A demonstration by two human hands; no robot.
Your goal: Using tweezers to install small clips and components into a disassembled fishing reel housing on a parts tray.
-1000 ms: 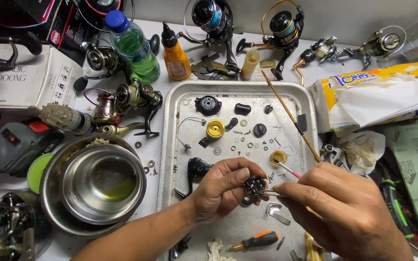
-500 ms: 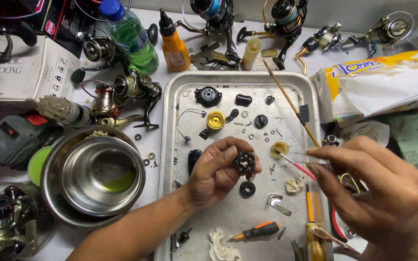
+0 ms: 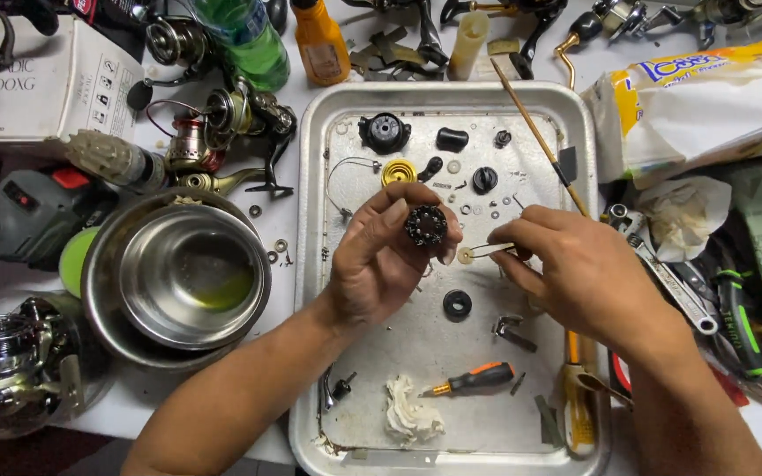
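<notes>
The left hand (image 3: pixel 381 260) has lifted the small black toothed wheel (image 3: pixel 425 226), fingers clamped round it, while the right hand (image 3: pixel 575 269), fingers pinched on thin tweezers (image 3: pixel 491 250), has now brought a little pale ring (image 3: pixel 466 256) just beside those fingertips.

A small black toothed reel part (image 3: pixel 425 226), round and ringed with pale studs, sits pinched in the fingertips of the left hand (image 3: pixel 381 260), its face turned up toward the camera. Just to its right, thin metal tweezers (image 3: pixel 491 249) lie nearly level in the fingertips of the right hand (image 3: pixel 575 273), tips pointing left. At those tips is a small pale washer (image 3: pixel 466 256), just beside the black part's lower right edge.
</notes>
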